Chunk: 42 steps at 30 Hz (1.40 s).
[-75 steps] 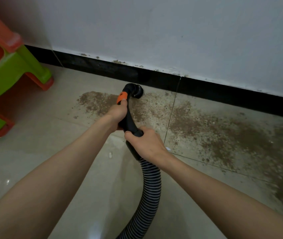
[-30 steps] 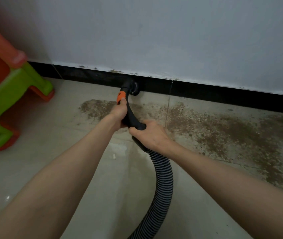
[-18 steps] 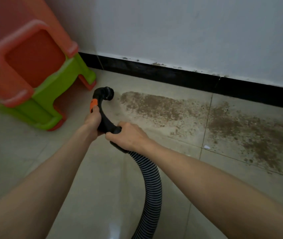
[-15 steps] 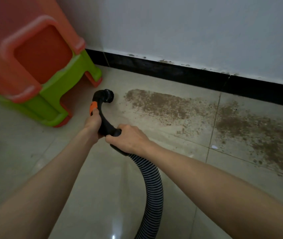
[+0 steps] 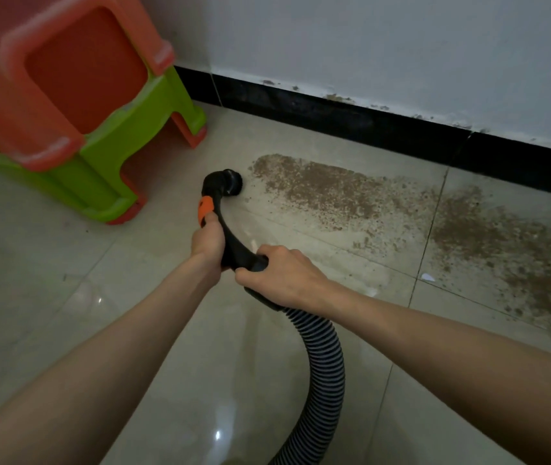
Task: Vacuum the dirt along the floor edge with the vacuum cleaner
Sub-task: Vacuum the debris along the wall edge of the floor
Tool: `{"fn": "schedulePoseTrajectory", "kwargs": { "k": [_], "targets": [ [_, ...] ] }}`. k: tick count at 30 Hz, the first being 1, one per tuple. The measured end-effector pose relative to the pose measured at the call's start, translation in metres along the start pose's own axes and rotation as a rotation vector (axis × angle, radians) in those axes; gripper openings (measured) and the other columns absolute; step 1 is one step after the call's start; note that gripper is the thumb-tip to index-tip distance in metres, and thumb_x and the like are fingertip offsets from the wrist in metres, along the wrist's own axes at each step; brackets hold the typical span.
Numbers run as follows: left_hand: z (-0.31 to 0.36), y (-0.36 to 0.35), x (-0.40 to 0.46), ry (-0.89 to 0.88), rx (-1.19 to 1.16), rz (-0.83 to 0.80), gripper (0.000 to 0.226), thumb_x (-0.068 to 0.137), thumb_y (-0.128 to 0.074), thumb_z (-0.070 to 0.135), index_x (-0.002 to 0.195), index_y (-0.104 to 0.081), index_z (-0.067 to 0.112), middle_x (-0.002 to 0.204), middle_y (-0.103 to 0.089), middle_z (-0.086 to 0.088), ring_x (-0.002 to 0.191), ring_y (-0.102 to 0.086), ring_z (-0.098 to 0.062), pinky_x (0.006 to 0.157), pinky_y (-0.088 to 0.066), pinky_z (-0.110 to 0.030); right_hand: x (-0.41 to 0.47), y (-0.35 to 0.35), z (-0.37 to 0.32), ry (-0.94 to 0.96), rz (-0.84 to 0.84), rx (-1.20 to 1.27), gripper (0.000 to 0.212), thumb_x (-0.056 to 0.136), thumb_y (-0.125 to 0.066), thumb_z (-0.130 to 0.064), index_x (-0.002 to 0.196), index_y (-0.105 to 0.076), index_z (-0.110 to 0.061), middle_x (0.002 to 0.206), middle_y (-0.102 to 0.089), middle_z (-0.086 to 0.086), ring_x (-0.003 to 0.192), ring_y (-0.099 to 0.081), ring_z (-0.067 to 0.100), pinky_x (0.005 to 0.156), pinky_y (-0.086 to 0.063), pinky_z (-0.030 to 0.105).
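A: Black curved nozzle (image 5: 224,184), orange collar; gripped by left hand (image 5: 207,241) mid-handle, right hand (image 5: 279,275) wrapped round the cuff just behind, above the ribbed hose (image 5: 321,374).

B: Brown dirt (image 5: 331,191): just right of the nozzle mouth, ahead of the right hand, trailing along the black skirting (image 5: 351,120).

A: Risks: mouth held off the floor, so grit likely left behind; hasty sweep, scattered grains; tugged hose, nozzle dragged off line.

Stacked orange and green plastic stools (image 5: 76,105) beside the white wall (image 5: 385,38)
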<state>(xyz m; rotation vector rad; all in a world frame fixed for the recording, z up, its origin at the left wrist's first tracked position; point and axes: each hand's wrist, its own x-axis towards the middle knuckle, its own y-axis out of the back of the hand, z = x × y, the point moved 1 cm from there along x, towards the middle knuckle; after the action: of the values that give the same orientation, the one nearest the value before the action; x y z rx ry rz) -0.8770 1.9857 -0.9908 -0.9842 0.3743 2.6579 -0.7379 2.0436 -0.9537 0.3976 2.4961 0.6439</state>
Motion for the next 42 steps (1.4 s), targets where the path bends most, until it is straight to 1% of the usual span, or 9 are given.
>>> {"fn": "schedulePoseTrajectory", "kwargs": {
  "k": [5, 8, 11, 16, 22, 29, 34, 38, 42],
  "targets": [
    [0.015, -0.021, 0.002, -0.043, 0.065, -0.028, 0.06, 0.099, -0.034, 0.052, 0.127, -0.047, 0.0, 0.103, -0.061, -0.02, 0.092, -0.062, -0.033, 0.083, -0.051, -0.042, 0.008, 0.011, 0.001, -0.033, 0.03, 0.056, 0.032, 0.079, -0.061, -0.053, 0.093, -0.057, -0.024, 0.083, -0.067, 0.002, 0.073, -0.066, 0.02, 0.065, -0.056, 0.036],
    [0.027, -0.027, 0.01, -0.063, 0.104, -0.039, 0.059, 0.099, -0.032, 0.051, 0.126, -0.047, 0.001, 0.099, -0.055, -0.015, 0.088, -0.056, -0.029, 0.088, -0.052, -0.044, 0.018, 0.016, -0.002, -0.043, 0.048, 0.1, 0.031, 0.079, -0.062, -0.051, 0.091, -0.057, -0.023, 0.085, -0.068, 0.003, 0.076, -0.068, 0.022, 0.073, -0.06, 0.041],
    [0.037, -0.032, 0.017, -0.084, 0.147, -0.047, 0.058, 0.099, -0.031, 0.05, 0.126, -0.046, 0.001, 0.1, -0.055, -0.015, 0.088, -0.055, -0.029, 0.088, -0.053, -0.045, 0.026, 0.019, -0.005, -0.047, 0.071, 0.111, 0.031, 0.079, -0.061, -0.051, 0.091, -0.057, -0.023, 0.084, -0.068, 0.003, 0.075, -0.068, 0.022, 0.072, -0.059, 0.041],
    [0.047, -0.042, 0.022, -0.105, 0.207, -0.058, 0.057, 0.099, -0.031, 0.052, 0.122, -0.047, 0.003, 0.088, -0.056, -0.01, 0.084, -0.056, -0.027, 0.074, -0.051, -0.038, 0.034, 0.023, -0.004, -0.06, 0.096, 0.127, 0.034, 0.081, -0.061, -0.05, 0.094, -0.059, -0.02, 0.086, -0.067, 0.004, 0.079, -0.067, 0.023, 0.072, -0.057, 0.04],
    [0.049, -0.06, 0.022, -0.129, 0.243, -0.085, 0.059, 0.098, -0.032, 0.052, 0.13, -0.042, 0.004, 0.105, -0.057, -0.016, 0.088, -0.056, -0.028, 0.086, -0.052, -0.044, 0.032, 0.03, 0.005, -0.083, 0.135, 0.178, 0.037, 0.079, -0.061, -0.051, 0.095, -0.06, -0.018, 0.09, -0.068, 0.005, 0.082, -0.067, 0.025, 0.074, -0.057, 0.04],
    [0.038, -0.079, 0.006, -0.129, 0.275, -0.131, 0.058, 0.098, -0.032, 0.052, 0.128, -0.044, 0.003, 0.098, -0.055, -0.012, 0.086, -0.055, -0.027, 0.077, -0.051, -0.04, 0.015, 0.041, 0.024, -0.102, 0.158, 0.213, 0.029, 0.077, -0.061, -0.052, 0.08, -0.053, -0.024, 0.083, -0.067, 0.002, 0.076, -0.066, 0.023, 0.066, -0.053, 0.036],
    [0.032, -0.094, -0.01, -0.121, 0.305, -0.153, 0.053, 0.098, -0.033, 0.053, 0.118, -0.048, 0.006, 0.084, -0.054, -0.007, 0.078, -0.055, -0.023, 0.072, -0.05, -0.036, -0.003, 0.046, 0.031, -0.123, 0.181, 0.225, 0.03, 0.079, -0.062, -0.051, 0.082, -0.054, -0.022, 0.083, -0.066, 0.003, 0.076, -0.066, 0.024, 0.067, -0.054, 0.038],
    [0.027, -0.11, -0.026, -0.137, 0.38, -0.169, 0.048, 0.098, -0.033, 0.052, 0.112, -0.047, 0.008, 0.086, -0.055, -0.007, 0.075, -0.056, -0.021, 0.062, -0.047, -0.033, -0.019, 0.056, 0.042, -0.142, 0.21, 0.259, 0.031, 0.079, -0.061, -0.051, 0.08, -0.052, -0.022, 0.081, -0.064, 0.003, 0.077, -0.066, 0.025, 0.066, -0.052, 0.037],
    [0.018, -0.129, -0.042, -0.135, 0.387, -0.224, 0.049, 0.099, -0.034, 0.051, 0.118, -0.046, 0.007, 0.089, -0.055, -0.009, 0.078, -0.055, -0.024, 0.071, -0.05, -0.037, -0.038, 0.063, 0.055, -0.163, 0.242, 0.28, 0.031, 0.081, -0.06, -0.052, 0.081, -0.052, -0.022, 0.082, -0.064, 0.003, 0.077, -0.065, 0.025, 0.066, -0.051, 0.037]
  ]
}}
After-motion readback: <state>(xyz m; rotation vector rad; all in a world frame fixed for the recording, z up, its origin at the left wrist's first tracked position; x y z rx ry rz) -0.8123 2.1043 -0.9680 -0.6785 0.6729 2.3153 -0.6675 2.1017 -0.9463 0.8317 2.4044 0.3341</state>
